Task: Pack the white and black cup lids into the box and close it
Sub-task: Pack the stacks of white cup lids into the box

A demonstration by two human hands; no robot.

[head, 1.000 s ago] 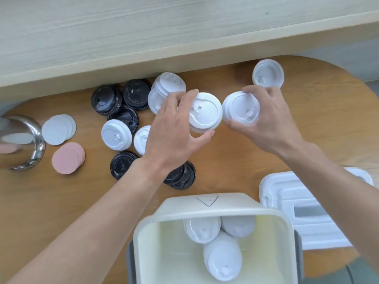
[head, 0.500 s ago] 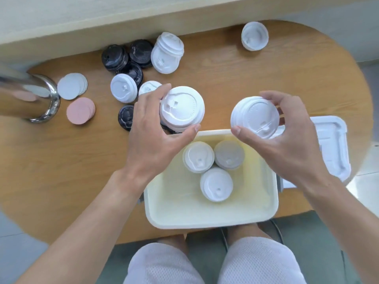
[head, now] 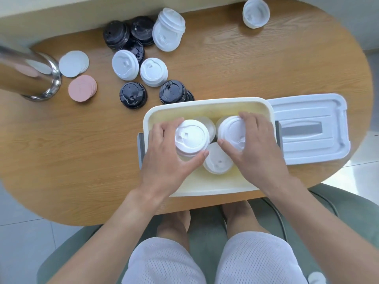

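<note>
Both hands are inside the cream box (head: 207, 103) near the table's front edge. My left hand (head: 164, 160) grips a stack of white lids (head: 191, 137) over the box's left half. My right hand (head: 258, 148) grips a second stack of white lids (head: 230, 130) over the right half. More white lids (head: 217, 160) lie on the box floor between the hands. Behind the box, white lids (head: 153, 71) and black lids (head: 133, 95) are scattered on the table. The box's white cover (head: 320, 111) lies flat to the right.
A shiny metal container (head: 30, 74) stands at the left edge, with white discs (head: 73, 63) and pink discs (head: 82, 88) beside it. One white lid (head: 256, 13) sits alone at the far right. A pale wall ledge borders the oval wooden table (head: 82, 150) behind.
Both hands carried their lid stacks from above the table back toward me and down into the box. The view tilted down as well.
</note>
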